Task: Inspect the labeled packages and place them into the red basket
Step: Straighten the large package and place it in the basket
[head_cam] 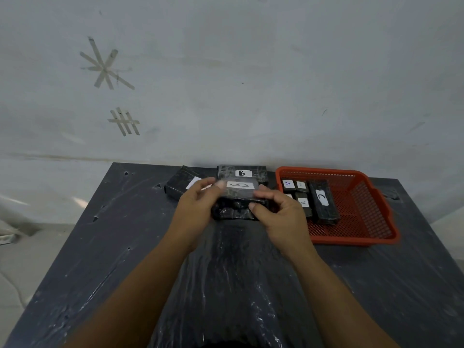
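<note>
Nearest me, both forearms ran out over the black plastic-wrapped table (125, 247), and I had the package (239, 190) up between my hands, white label with a sideways B facing me. My left hand (194, 209) pinched its left end, thumb on top by the label, fingers curled under. My right hand (278, 217) clamped the right end, thumb and forefinger wrapped over the near edge. Both hands closed on it, nothing slack. I judged it a stiff little block, light enough for one hand, but that glossy wrap looked slippery, so the short ends were the place to hold, thumbs on top. It sat just above another dark bundle (236, 213) on the table, touching or not I could not tell. Right of my hands, the red basket (364, 214) already held several packages, small ones marked A (287, 185) and a long one marked C (322, 200). Behind, a second B package (242, 173) against the wall, and one more package (182, 183) angled to its left, label partly hidden
</note>
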{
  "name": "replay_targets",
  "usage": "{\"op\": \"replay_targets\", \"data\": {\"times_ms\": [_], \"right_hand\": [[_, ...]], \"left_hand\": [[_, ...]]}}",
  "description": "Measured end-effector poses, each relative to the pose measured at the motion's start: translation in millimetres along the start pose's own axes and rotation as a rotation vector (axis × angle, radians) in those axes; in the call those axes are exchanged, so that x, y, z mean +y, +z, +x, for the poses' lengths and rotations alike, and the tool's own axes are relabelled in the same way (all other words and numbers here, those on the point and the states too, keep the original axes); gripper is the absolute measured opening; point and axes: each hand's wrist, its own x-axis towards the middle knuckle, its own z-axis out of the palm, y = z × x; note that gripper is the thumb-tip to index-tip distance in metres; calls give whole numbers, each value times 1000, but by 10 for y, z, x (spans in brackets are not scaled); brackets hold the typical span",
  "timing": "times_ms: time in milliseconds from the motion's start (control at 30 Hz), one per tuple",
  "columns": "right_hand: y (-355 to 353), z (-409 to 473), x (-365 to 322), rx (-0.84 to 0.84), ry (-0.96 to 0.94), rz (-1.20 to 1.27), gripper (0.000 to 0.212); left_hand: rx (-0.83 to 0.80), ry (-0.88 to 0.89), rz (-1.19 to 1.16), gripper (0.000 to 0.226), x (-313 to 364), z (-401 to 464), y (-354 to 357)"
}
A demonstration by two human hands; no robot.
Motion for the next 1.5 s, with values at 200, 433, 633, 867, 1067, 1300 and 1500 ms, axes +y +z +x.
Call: {"op": "replay_targets", "data": {"times_ms": [200, 433, 633, 867, 1067, 1300, 1500], "right_hand": [[-46, -65, 1, -65, -71, 59, 30], [-165, -55, 1, -282, 53, 80, 29], [-166, -37, 10, -245, 197, -218, 38], [-219, -126, 60, -188, 281, -325, 81], [-403, -154, 185, -60, 351, -304, 72], [-867, -156, 379, 165, 338, -283, 63], [-1624, 39, 570, 332, 367, -409, 73]], "left_hand": [[-37, -357, -161, 33, 30, 162, -70], [-37, -379, -153, 24, -161, 223, -99], [-130, -301, -82, 41, -235, 134, -16], [-239, -335, -57, 32, -221, 82, 178], [-291, -319, 18, 32, -244, 56, 443], [-281, -178, 264, 26, -403, 60, 966], [-172, 84, 698, 35, -754, 204, 1245]]}}
